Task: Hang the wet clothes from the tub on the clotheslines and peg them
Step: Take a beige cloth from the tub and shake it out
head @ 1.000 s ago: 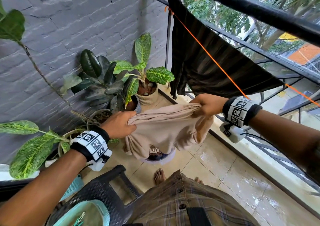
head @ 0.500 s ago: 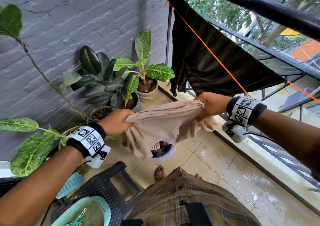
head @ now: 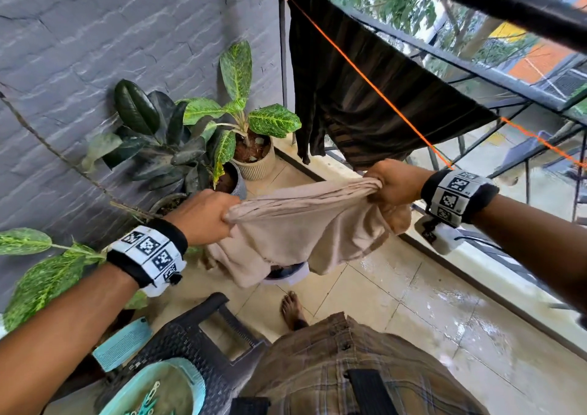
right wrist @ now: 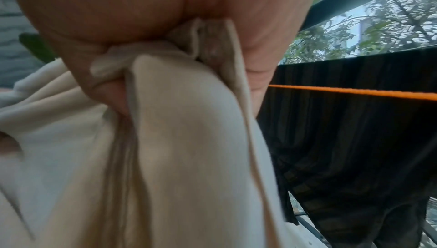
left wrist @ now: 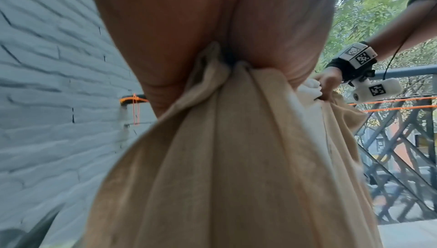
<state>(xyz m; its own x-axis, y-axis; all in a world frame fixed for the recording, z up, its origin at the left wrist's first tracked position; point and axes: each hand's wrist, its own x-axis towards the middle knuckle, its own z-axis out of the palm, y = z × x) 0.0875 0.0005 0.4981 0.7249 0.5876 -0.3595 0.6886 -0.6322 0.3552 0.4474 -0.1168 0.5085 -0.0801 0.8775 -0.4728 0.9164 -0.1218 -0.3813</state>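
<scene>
Head view showing left hand point(head: 203, 216) and right hand point(head: 392, 182) each clenching a bunched end of wet beige fabric garment point(head: 295, 224), stretching it between them. Hanging above round tub point(head: 286, 274), beside thin orange clothesline point(head: 365, 77) carrying dark striped cloth point(head: 365, 106).

Soft, even daylight comes from the open railing point(head: 476, 74) side, with no hard shadows. The wet floor point(head: 428, 313) glints with glare. Both wrist views are blurred, the palms near the lens out of focus; head view edges bend.
</scene>
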